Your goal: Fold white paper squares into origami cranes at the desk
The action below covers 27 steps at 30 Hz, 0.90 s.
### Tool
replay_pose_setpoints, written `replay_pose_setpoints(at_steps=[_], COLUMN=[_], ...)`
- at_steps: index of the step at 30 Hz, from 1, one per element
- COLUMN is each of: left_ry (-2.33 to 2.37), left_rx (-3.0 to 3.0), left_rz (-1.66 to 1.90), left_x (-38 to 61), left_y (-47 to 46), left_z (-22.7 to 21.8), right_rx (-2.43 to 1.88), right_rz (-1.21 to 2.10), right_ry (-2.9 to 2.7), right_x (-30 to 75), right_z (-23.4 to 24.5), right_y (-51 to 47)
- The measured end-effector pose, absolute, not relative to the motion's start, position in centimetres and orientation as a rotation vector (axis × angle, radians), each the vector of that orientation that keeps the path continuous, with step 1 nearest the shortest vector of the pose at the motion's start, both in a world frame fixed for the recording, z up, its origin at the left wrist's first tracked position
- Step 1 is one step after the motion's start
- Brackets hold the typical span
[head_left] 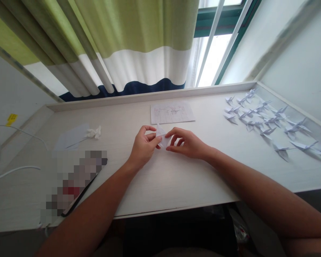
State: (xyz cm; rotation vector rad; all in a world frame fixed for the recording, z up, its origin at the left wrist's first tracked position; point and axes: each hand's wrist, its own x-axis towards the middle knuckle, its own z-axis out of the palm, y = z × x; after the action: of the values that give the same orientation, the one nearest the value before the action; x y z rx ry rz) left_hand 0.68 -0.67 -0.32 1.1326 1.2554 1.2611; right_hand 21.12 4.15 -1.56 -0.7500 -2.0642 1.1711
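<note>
Between my two hands, above the middle of the desk, is a small piece of folded white paper point(164, 141) with a pointed top. My left hand point(145, 144) pinches its left side between thumb and fingers. On the right edge, my right hand point(186, 142) has its fingertips closed on the same paper, the other fingers curled. Just beyond my hands lies a printed sheet point(172, 112) with a table and writing on it.
Several folded paper cranes point(267, 130) stand at the right of the white desk point(160, 189). At left lie loose white sheets point(73, 135), a crumpled tissue point(94, 132), a blurred-out dark-edged object point(80, 182) and white cables point(16, 173). A curtain point(139, 32) hangs behind.
</note>
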Motion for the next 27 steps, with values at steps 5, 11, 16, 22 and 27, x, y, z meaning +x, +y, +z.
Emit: replay_pose_setpoints(at_steps=[5, 11, 16, 22, 27], left_ry=[1.226, 1.244, 1.214, 1.175, 1.162], left_rx=[1.188, 1.234, 1.314, 1.287, 1.189], left_rz=[1.256, 1.227, 1.178, 1.149, 1.145], left_x=[0.81, 0.95, 1.22, 1.35, 1.31], left_y=[-0.72, -0.84, -1.29, -1.37, -1.24], left_z=[-0.62, -0.43, -0.27, -0.62, -0.62], right_rx=[-0.763, -0.761, -0.82, -0.779, -0.767], right_rz=[1.122, 1.012, 0.919, 0.979, 1.077], right_ry=[-2.09, -2.125, -2.023, -1.986, -1.906], right_x=[21.12, 20.95, 20.59, 20.51, 20.34], right_z=[-1.34, -1.69, -1.53, -1.56, -1.65], right_y=[4.04, 4.04, 3.98, 4.18, 4.11])
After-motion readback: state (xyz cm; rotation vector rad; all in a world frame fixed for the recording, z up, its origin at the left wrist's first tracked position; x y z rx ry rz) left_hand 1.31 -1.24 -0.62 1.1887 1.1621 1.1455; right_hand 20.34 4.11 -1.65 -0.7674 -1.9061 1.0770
